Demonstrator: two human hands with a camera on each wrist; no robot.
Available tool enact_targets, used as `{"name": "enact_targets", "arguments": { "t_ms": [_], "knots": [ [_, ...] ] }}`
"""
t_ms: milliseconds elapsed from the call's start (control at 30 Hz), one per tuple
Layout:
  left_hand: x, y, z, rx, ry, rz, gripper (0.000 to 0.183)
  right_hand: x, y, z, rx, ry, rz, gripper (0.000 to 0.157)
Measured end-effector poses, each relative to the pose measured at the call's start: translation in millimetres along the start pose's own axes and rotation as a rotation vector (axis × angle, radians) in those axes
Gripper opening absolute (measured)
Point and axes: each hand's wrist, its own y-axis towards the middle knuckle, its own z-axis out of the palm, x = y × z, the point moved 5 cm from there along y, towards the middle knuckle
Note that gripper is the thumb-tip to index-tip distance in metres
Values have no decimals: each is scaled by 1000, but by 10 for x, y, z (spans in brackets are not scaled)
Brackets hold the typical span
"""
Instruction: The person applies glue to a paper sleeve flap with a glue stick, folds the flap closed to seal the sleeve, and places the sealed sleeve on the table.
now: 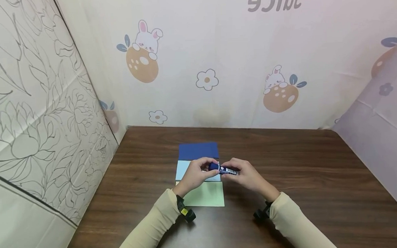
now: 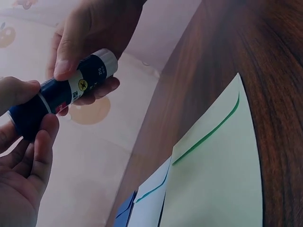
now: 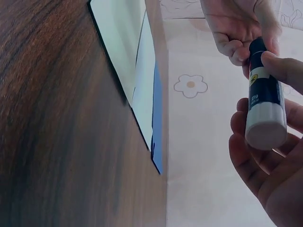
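Observation:
Both hands hold a dark blue glue stick (image 1: 228, 170) above the row of envelopes. My left hand (image 1: 194, 175) pinches its dark cap end between thumb and fingers. The right hand (image 1: 247, 176) grips the labelled body, and its white base (image 3: 266, 126) faces the right wrist camera. Cap and body sit in line. Below lie three envelopes in a column: a dark blue one (image 1: 198, 151) farthest away, a light blue one (image 1: 182, 171) partly hidden by the left hand, and a pale green one (image 1: 207, 195) nearest. In the left wrist view their flap edges show.
The envelopes lie on a brown wood-grain table (image 1: 305, 171). A pale curtain (image 1: 235, 46) with rabbit and flower prints hangs along its far edge. On the left stands a white panel (image 1: 37, 107) with line-drawn flowers. Each wrist carries a small black camera.

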Motion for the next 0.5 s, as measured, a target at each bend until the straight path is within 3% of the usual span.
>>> {"name": "enact_targets", "arguments": {
  "t_ms": [300, 500],
  "knots": [
    [45, 5, 19, 7, -2, -2, 25, 32, 13, -7, -25, -55, -11, 22],
    [61, 24, -30, -24, -43, 15, 25, 34, 17, -54, -41, -58, -26, 22]
  ]
}}
